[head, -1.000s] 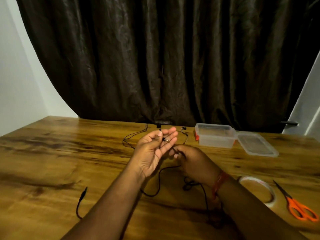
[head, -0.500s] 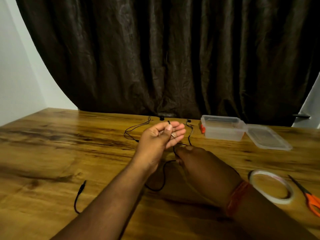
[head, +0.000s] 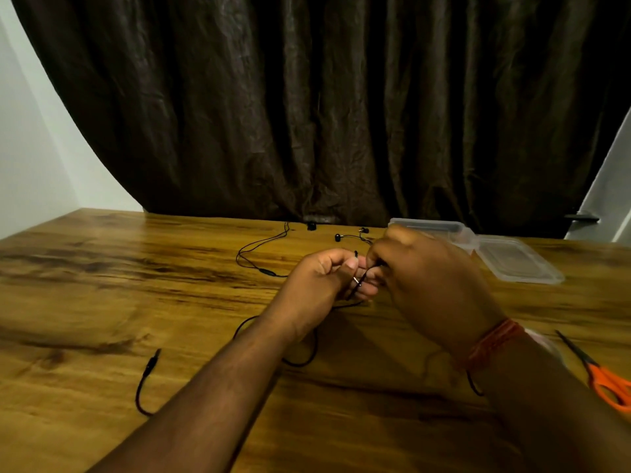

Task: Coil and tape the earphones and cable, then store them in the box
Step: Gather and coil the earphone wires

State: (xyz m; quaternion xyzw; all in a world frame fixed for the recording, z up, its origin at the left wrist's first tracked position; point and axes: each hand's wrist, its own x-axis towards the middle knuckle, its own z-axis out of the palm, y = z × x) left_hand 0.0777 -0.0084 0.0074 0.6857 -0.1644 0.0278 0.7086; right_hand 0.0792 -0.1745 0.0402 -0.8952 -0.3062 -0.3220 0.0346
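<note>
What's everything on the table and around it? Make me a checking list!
Surface: wooden table, glossy grain.
Job's things: earphones spread out at the far side; clear box open, lid beside it.
Clutter: orange scissors at right.
Grippers: left hand and right hand both pinch the black cable.
Cables: the cable's loose end lies at left, uncoiled.
Surroundings: dark curtain, white wall.

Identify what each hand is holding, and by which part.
Both hands hold the thin black earphone cable near its metal plug end: the left hand curls around it, the right hand pinches it at the fingertips.
</note>
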